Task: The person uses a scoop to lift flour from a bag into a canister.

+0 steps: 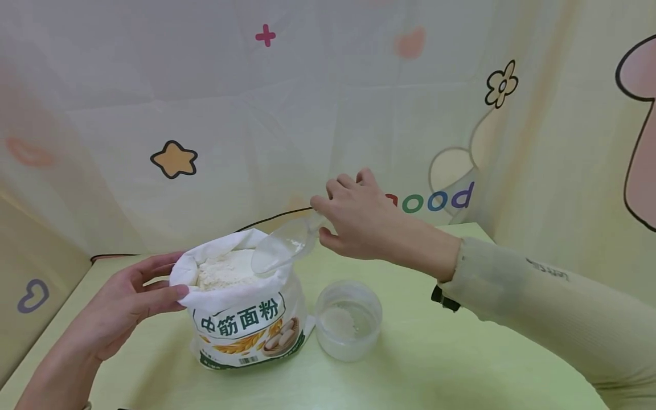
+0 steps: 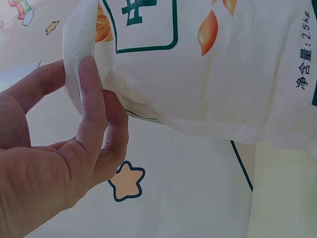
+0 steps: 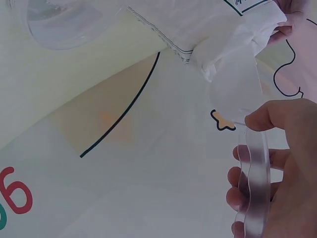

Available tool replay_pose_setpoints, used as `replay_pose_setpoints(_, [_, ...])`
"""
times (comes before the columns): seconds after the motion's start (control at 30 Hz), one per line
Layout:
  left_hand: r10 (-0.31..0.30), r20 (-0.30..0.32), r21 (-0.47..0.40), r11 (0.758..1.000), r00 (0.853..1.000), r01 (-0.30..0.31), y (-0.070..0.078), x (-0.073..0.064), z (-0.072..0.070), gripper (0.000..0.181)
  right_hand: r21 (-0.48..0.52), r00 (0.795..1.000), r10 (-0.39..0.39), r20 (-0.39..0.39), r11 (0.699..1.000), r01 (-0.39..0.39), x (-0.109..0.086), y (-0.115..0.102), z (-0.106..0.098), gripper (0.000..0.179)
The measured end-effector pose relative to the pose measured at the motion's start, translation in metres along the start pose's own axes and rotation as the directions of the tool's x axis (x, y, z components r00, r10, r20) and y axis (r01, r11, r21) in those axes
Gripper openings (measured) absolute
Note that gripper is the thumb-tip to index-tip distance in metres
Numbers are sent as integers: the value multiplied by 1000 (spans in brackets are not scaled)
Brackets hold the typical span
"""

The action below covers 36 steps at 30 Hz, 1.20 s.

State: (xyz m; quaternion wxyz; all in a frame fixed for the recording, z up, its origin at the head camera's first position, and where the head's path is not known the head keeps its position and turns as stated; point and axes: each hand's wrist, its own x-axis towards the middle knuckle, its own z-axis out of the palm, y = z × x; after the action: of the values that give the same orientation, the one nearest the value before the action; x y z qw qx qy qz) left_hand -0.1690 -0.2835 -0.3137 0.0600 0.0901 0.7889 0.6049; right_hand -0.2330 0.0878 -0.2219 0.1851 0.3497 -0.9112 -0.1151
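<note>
A white flour bag (image 1: pixel 241 324) stands on the table with its top edge folded outward, and white flour (image 1: pixel 225 272) shows inside. My left hand (image 1: pixel 146 290) pinches the folded rim on the bag's left side; the left wrist view shows the thumb and fingers on either side of the white fold (image 2: pixel 79 54). By its wavy handle (image 3: pixel 255 173), my right hand (image 1: pixel 359 219) grips a clear plastic scoop (image 1: pixel 282 247). The scoop's bowl is tilted over the right part of the bag's mouth, with a little flour clinging inside near the handle.
To the right of the bag, close beside it, a clear round tub (image 1: pixel 349 336) with a little white powder in it stands on the pale green table (image 1: pixel 435 353). A printed cloth backdrop (image 1: pixel 307 125) hangs behind and at the sides.
</note>
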Motion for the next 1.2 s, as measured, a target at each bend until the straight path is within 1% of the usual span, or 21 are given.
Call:
replay_pose_setpoints(0.27, [-4,1,0,1000,1000,4,0,0,-1,68,-36,1000,-12,27,999,13,7,-5,0,33])
replay_pose_setpoints(0.43, [-13,0,-2,1000,1000,13,0,0,-1,69,-49,999,-35,17,998,35,10,-8,-1,30])
replay_pose_setpoints(0.77, [-24,-5,2,1000,1000,24,1,0,0,71,-70,999,-49,-3,996,49,16,-15,-4,25])
replay_pose_setpoints(0.97, [-30,-5,3,1000,1000,30,1,0,0,72,-74,999,-47,25,996,48,19,-18,-4,26])
replay_pose_setpoints(1.2, [-19,-1,1,1000,1000,19,1,-1,-1,71,-72,998,-45,44,996,48,22,-20,-2,26])
